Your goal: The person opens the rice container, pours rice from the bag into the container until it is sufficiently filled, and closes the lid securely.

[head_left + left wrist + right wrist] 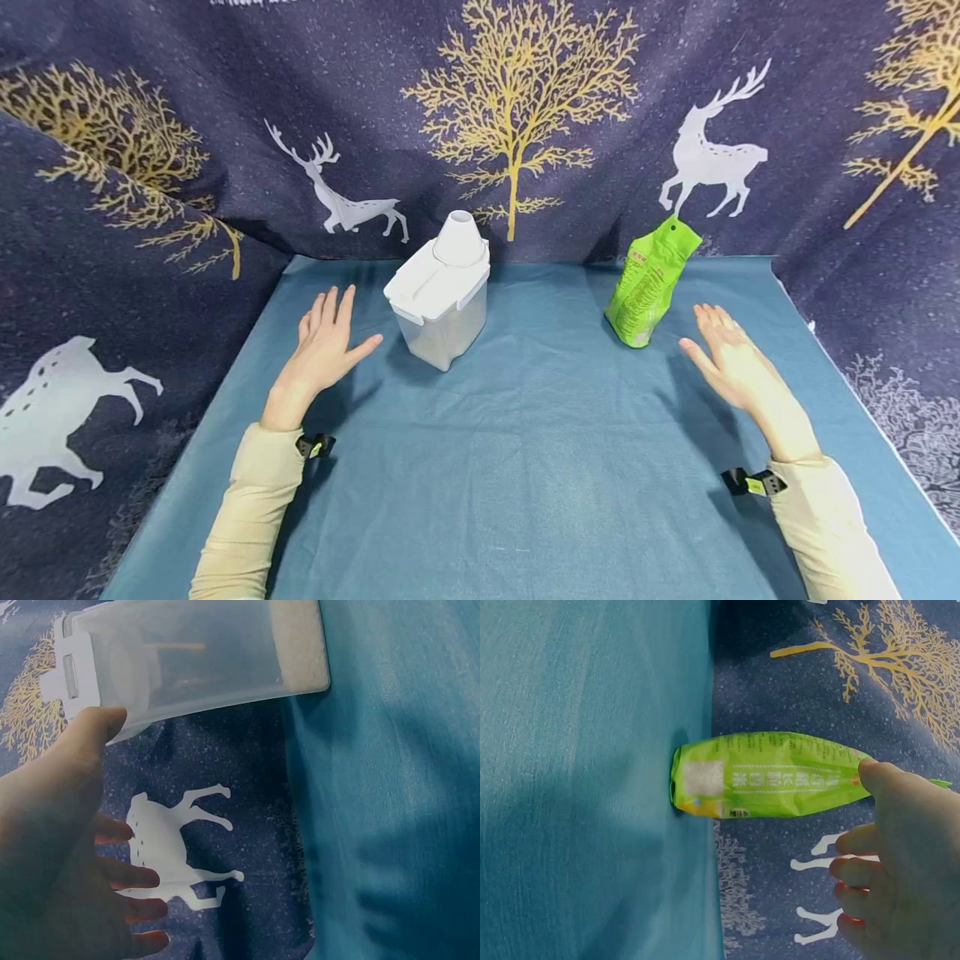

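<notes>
A translucent rice container (447,329) with a white lid (427,279) stands at the back left, a white cone-shaped piece (460,240) on top. Pale grains (300,645) fill its bottom in the left wrist view. To the left of it is my left hand (318,354), fingers straight and spread, holding nothing. A green rice bag (647,287) stands upright at the back right, its top narrowed; the right wrist view shows a small window (703,778) with white grains. My right hand (731,358) hovers to the bag's right, fingers extended, apart from it in the head view.
A blue cloth (517,467) covers the table. Behind it and along the sides hangs a dark curtain (570,200) printed with deer and golden trees. The container and bag stand near the back edge with a gap between them. Each wrist wears a small black camera (753,482).
</notes>
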Tool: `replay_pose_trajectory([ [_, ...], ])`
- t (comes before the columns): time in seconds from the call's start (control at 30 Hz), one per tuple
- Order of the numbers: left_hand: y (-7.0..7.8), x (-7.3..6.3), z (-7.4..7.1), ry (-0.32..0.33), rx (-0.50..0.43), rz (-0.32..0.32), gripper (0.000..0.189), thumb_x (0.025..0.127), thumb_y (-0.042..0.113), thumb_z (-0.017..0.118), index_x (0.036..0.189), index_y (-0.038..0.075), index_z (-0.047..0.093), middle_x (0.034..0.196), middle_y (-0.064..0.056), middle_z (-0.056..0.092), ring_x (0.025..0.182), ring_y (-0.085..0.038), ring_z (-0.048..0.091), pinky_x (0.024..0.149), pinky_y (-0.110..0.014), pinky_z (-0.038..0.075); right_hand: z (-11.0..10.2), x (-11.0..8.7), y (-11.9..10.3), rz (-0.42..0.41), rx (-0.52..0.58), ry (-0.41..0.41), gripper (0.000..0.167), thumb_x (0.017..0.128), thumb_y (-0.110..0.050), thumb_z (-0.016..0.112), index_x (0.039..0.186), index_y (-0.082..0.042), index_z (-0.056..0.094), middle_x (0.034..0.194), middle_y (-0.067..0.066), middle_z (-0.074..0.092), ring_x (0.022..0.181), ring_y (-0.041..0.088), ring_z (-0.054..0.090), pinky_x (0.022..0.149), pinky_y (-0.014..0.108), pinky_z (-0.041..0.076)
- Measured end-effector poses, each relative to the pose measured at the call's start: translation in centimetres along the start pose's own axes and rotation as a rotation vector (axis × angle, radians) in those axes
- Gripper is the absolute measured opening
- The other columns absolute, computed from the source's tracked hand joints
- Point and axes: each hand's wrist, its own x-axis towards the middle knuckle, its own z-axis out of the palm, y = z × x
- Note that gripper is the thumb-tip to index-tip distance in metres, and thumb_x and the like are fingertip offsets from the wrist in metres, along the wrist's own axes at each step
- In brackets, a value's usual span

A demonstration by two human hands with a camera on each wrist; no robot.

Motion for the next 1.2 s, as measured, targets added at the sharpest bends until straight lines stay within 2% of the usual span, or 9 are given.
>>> replay_pose_trajectory([
  [0.13, 0.0, 0.0, 0.0, -0.003, -0.019, 0.007, 0.09, 0.095, 0.048, 0.054, 0.155, 0.005, 0.004, 0.157, -0.032, 0.006, 0.144, -0.052, 0.004, 0.109, -0.069, 0.009, -0.1, -0.2, -0.4, 0.038, -0.028, 0.035, 0.064, 0.104, -0.039, 0.035, 0.146, 0.009, 0.031, 0.146, 0.035, 0.034, 0.136, 0.052, 0.03, 0.111, 0.059, 0.024],
  [0.23, 0.1, 0.0, -0.1, 0.004, -0.05, 0.02, 0.086, 0.096, 0.048, 0.052, 0.155, 0.006, 0.007, 0.157, -0.031, 0.011, 0.144, -0.051, 0.009, 0.109, -0.069, 0.011, 0.0, -0.5, -1.1, 0.063, -0.068, 0.169, 0.049, 0.103, -0.035, 0.041, 0.135, 0.0, 0.052, 0.128, 0.029, 0.058, 0.109, 0.049, 0.057, 0.085, 0.063, 0.044],
  [0.3, 0.3, -0.1, -0.1, 0.028, -0.081, 0.031, 0.081, 0.097, 0.046, 0.051, 0.155, 0.005, 0.012, 0.156, -0.03, 0.018, 0.143, -0.049, 0.015, 0.109, -0.068, 0.015, 0.2, -0.6, -1.5, 0.048, -0.077, 0.307, 0.034, 0.1, -0.029, 0.048, 0.119, -0.006, 0.064, 0.103, 0.021, 0.07, 0.082, 0.042, 0.066, 0.065, 0.06, 0.047],
  [0.43, 0.8, -0.1, 0.0, 0.173, -0.144, 0.056, 0.062, 0.099, 0.034, 0.051, 0.149, 0.003, 0.03, 0.144, -0.026, 0.043, 0.131, -0.044, 0.041, 0.103, -0.062, 0.033, 0.9, -0.4, -2.1, -0.081, -0.074, 0.572, 0.02, 0.093, -0.016, 0.054, 0.076, -0.009, 0.061, 0.057, 0.007, 0.056, 0.046, 0.021, 0.048, 0.042, 0.04, 0.035],
  [0.57, 1.5, -0.2, 0.2, 0.387, -0.188, 0.053, 0.039, 0.099, 0.02, 0.05, 0.134, 0.002, 0.052, 0.117, -0.021, 0.065, 0.088, -0.037, 0.061, 0.077, -0.052, 0.047, 1.7, 0.1, -2.6, -0.206, -0.066, 0.696, 0.033, 0.091, -0.015, 0.05, 0.059, -0.016, 0.041, 0.049, -0.005, 0.034, 0.044, 0.004, 0.024, 0.044, 0.026, 0.021],
  [0.7, 2.0, -0.1, 0.4, 0.538, -0.246, 0.039, 0.028, 0.097, 0.013, 0.05, 0.12, 0.003, 0.062, 0.102, -0.018, 0.07, 0.076, -0.033, 0.062, 0.068, -0.045, 0.048, 2.6, 0.7, -3.2, -0.301, -0.043, 0.762, 0.035, 0.088, -0.017, 0.048, 0.055, -0.018, 0.037, 0.051, -0.01, 0.028, 0.047, -0.001, 0.019, 0.043, 0.024, 0.018],
  [0.83, 2.2, 0.0, 0.6, 0.599, -0.326, 0.031, 0.024, 0.097, 0.009, 0.049, 0.113, 0.001, 0.065, 0.099, -0.019, 0.07, 0.086, -0.035, 0.066, 0.072, -0.047, 0.052, 3.4, 1.4, -4.4, -0.382, -0.008, 0.795, 0.036, 0.089, -0.019, 0.046, 0.054, -0.018, 0.037, 0.052, -0.011, 0.027, 0.045, 0.0, 0.021, 0.042, 0.022, 0.017],
  [1.0, 2.5, 0.3, 0.7, 0.602, -0.38, 0.03, 0.022, 0.095, 0.007, 0.05, 0.109, 0.001, 0.066, 0.099, -0.019, 0.07, 0.086, -0.034, 0.065, 0.076, -0.047, 0.052, 4.1, 2.2, -6.1, -0.438, 0.048, 0.758, 0.036, 0.093, -0.022, 0.044, 0.057, -0.017, 0.043, 0.052, -0.009, 0.033, 0.045, 0.002, 0.027, 0.043, 0.022, 0.022],
  [1.2, 2.5, 0.9, 1.4, 0.564, -0.411, 0.029, 0.023, 0.096, 0.008, 0.049, 0.109, 0.002, 0.067, 0.101, -0.018, 0.07, 0.088, -0.032, 0.066, 0.079, -0.045, 0.052, 4.8, 2.8, -7.6, -0.431, 0.124, 0.547, 0.017, 0.09, -0.011, 0.052, 0.083, -0.012, 0.067, 0.057, -0.006, 0.051, 0.048, 0.0, 0.036, 0.045, 0.023, 0.032],
])
